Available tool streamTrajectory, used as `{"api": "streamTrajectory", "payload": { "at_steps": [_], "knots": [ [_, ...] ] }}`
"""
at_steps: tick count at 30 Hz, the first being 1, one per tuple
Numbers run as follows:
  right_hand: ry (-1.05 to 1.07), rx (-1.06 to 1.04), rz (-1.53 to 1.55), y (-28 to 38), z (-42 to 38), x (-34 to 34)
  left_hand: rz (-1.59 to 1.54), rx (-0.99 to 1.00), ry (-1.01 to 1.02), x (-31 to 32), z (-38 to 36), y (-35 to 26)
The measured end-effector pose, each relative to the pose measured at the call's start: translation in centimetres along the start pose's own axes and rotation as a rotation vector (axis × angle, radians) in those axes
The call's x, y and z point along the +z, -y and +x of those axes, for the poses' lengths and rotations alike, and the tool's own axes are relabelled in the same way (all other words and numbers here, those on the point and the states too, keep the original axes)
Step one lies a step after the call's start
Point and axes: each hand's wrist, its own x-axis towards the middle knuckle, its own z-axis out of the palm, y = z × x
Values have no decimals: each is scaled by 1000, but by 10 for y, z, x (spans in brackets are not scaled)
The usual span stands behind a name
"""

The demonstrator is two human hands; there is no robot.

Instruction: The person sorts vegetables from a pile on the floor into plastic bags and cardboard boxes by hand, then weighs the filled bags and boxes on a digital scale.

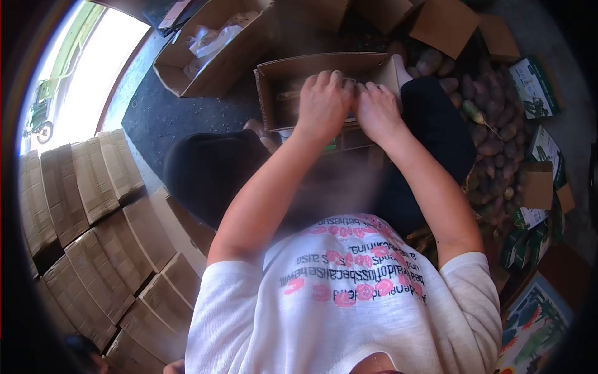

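Cardboard cartons [96, 240] stand stacked left of the open box [283, 70], and reddish tubers [492, 93] lie heaped to its right. Dark-trousered legs [208, 165] flank the box. Over it the person's left hand [325, 103] and right hand [378, 112] sit close together, fingers curled; one cannot tell whether they clamp anything.

On the left side there stand many closed brown cartons [94, 258] in close rows, and beyond them, at the far left, is a very bright opening [103, 59], in which a green vehicle [41, 111] with a wheel can be seen. On the dark floor [148, 106], also far left, an open long carton [232, 62] contains a whitish plastic bag [215, 41]. To the far right are brown cardboard flaps [445, 26] and a white-and-green printed box [531, 87], while a colourful picture box [537, 327] is located near right.
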Motion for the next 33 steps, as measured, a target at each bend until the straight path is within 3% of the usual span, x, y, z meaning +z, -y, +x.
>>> {"api": "streamTrajectory", "payload": {
  "at_steps": [10, 14, 19, 23, 33],
  "knots": [
    [-10, -83, -144, 7, 1, -9, -188, -116, -33, -21, -17, 15],
    [-22, -90, -103, 9, -1, -11, -340, 10, -142, -31, -38, 11],
    [-71, -160, -85, 14, 2, -18, -440, 376, -228, -37, -51, -8],
    [-257, -250, -43, 19, 6, -27, -392, 489, -248, -38, -52, -14],
    [-184, -245, -51, 25, 6, -19, -370, 355, -152, -38, -50, -23]
  ]
}}
